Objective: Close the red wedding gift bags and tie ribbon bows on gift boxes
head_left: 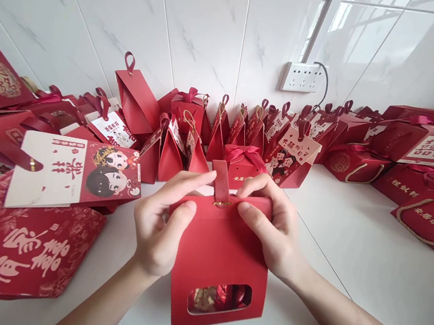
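A red paper gift box (221, 251) stands at the table's front, its top pressed to a flat ridge. Through the oval window (219, 297) low on its face, gold and red foil-wrapped pieces show. A dark red ribbon loop (221, 182) rises through a gold-edged slot at the top. My left hand (163, 224) grips the upper left corner, thumb in front and fingers behind. On the upper right, my right hand (281, 235) pinches the top edge between thumb and bent fingers. The box's back and some fingertips are hidden.
Many red gift boxes with ribbon loops line the tiled wall (206, 33). A printed card box (50, 178) and a large red box (24, 259) lie at left. Rope-handled boxes (431, 222) stand at right. A power strip (302, 78) is on the wall.
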`<state>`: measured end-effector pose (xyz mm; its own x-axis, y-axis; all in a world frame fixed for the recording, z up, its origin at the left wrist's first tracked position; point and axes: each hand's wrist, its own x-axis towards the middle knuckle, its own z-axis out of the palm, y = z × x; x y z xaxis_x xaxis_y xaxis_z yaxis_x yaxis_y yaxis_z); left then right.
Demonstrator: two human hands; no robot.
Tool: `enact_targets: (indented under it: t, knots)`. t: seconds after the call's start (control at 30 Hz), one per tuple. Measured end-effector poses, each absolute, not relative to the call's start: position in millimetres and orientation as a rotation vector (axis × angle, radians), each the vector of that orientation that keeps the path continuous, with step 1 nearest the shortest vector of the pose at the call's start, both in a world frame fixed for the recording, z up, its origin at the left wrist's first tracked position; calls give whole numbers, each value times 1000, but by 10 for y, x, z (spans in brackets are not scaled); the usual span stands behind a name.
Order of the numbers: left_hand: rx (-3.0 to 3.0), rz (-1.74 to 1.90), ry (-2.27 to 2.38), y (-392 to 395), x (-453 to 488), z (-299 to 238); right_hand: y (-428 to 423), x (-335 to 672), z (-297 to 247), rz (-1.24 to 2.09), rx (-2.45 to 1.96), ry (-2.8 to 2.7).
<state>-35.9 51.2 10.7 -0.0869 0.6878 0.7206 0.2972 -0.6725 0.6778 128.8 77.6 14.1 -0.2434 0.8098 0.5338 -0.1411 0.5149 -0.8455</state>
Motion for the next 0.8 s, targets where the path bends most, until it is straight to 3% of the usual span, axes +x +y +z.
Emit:
enact_targets:
  t: [0.8]
  knots:
    - [1857,1823,1079,516,-367,103,791,1289,126,999,-571,-1575]
